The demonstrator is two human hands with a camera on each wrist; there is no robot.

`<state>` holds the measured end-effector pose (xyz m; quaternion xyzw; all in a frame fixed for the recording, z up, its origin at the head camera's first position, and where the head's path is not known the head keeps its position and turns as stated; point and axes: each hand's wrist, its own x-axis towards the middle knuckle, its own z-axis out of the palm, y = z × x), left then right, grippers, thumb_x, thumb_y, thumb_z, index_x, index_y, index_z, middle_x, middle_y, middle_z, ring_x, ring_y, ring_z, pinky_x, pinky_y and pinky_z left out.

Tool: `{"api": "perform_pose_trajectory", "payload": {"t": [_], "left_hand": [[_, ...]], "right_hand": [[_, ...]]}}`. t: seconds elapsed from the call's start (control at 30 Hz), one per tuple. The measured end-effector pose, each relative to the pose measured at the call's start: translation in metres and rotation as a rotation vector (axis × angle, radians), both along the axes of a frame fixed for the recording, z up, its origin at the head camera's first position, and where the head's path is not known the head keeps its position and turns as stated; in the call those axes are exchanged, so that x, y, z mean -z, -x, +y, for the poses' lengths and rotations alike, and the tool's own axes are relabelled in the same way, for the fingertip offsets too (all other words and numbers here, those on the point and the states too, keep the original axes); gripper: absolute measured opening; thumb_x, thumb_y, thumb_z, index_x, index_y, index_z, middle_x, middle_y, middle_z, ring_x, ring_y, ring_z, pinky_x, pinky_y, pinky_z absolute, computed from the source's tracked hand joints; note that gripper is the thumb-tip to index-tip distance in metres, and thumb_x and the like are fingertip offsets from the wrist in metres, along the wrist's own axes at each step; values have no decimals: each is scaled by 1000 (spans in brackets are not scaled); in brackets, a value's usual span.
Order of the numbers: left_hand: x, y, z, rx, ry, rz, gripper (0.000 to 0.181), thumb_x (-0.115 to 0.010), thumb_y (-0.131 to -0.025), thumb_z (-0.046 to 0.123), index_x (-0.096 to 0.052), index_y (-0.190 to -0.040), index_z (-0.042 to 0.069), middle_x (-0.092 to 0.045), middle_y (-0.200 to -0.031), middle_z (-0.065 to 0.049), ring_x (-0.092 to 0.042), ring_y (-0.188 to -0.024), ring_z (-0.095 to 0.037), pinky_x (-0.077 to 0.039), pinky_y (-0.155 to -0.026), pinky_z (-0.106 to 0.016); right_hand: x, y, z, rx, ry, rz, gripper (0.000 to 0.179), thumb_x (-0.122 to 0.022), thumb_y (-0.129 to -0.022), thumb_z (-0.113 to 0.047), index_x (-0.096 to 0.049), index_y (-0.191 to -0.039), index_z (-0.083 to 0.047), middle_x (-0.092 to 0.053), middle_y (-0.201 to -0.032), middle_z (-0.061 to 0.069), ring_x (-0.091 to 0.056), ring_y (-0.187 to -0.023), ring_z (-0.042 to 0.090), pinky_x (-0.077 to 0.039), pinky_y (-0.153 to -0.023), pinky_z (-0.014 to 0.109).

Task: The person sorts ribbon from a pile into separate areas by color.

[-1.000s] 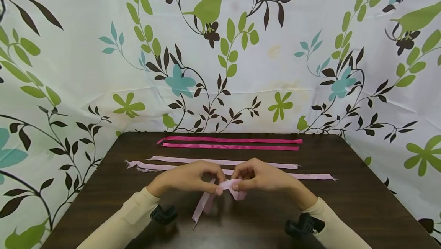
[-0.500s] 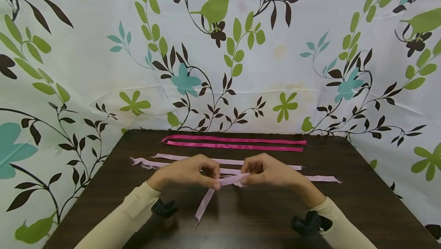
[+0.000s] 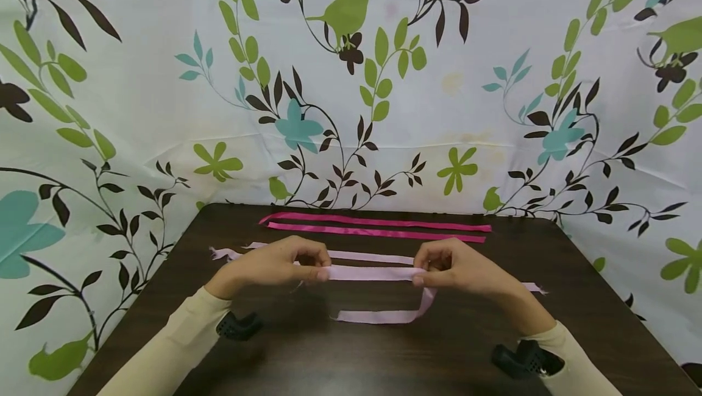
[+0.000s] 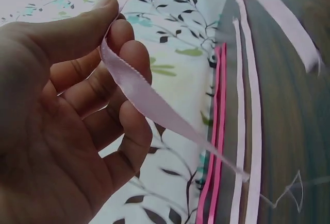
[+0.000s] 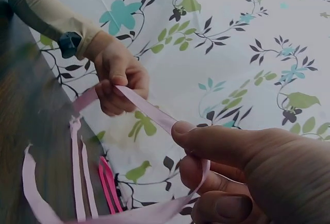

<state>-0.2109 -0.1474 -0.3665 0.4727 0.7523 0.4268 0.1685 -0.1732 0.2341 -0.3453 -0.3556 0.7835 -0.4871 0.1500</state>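
Note:
A light pink ribbon point(image 3: 373, 273) is stretched flat between both hands above the table. My left hand point(image 3: 280, 265) pinches it between thumb and fingers; in the left wrist view a short tail of the ribbon point(image 4: 136, 90) runs across the fingers and ends in a loose thread. The right hand point(image 3: 463, 268) pinches it about a hand's width away. From the right thumb the longer tail hangs down and curls back left, clear in the right wrist view where the ribbon point(image 5: 147, 110) also spans to the left hand.
Two light pink ribbons point(image 3: 373, 256) with frayed ends lie across the dark table point(image 3: 351, 353) behind the hands, partly hidden by them. Farther back lie two hot pink ribbons point(image 3: 378, 233). A patterned cloth point(image 3: 351, 164) hangs beyond the table's far edge.
My hands have moved apart, drawing the held ribbon from a bunched loop into a straight span. Its hanging tail has swung from below the left hand to below the right.

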Motion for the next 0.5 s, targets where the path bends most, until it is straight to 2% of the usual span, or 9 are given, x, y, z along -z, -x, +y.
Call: {"api": "perform_pose_trajectory", "payload": {"t": [0.1, 0.2, 0.3, 0.5], "left_hand": [[0, -3, -16, -29, 6, -7, 5, -64, -103, 25, -66, -100, 22, -61, -81, 2, -60, -74, -17, -50, -62, -32], [4, -5, -32, -63, 14, -27, 6, -63, -104, 24, -66, -102, 20, -63, -81, 1, -62, -73, -18, -51, -61, -34], [9, -6, -44, -80, 13, -44, 7, -63, -104, 23, -67, -103, 17, -63, -81, -1, -62, -73, -19, -52, -61, -37], [13, 0, -57, -76, -8, -49, 6, -62, -104, 18, -67, -104, 17, -62, -82, -2, -62, -73, -19, -53, -62, -37]], "right_hand": [[-2, -2, 7, -7, 6, -18, 7, -74, -94, -8, -69, -98, -6, -55, -65, 11, -46, -55, 10, -36, -43, 32], [-4, -4, 13, 7, -6, -22, 7, -74, -94, -7, -70, -99, -9, -58, -68, 12, -48, -57, 11, -38, -45, 32], [-7, -7, 22, 36, -23, 1, 8, -75, -94, -8, -70, -98, -12, -52, -67, 5, -41, -57, 8, -33, -45, 33], [-13, -15, 51, 95, -32, 0, 8, -74, -93, -5, -70, -99, -9, -56, -69, 7, -38, -56, 9, -30, -43, 35]]}}
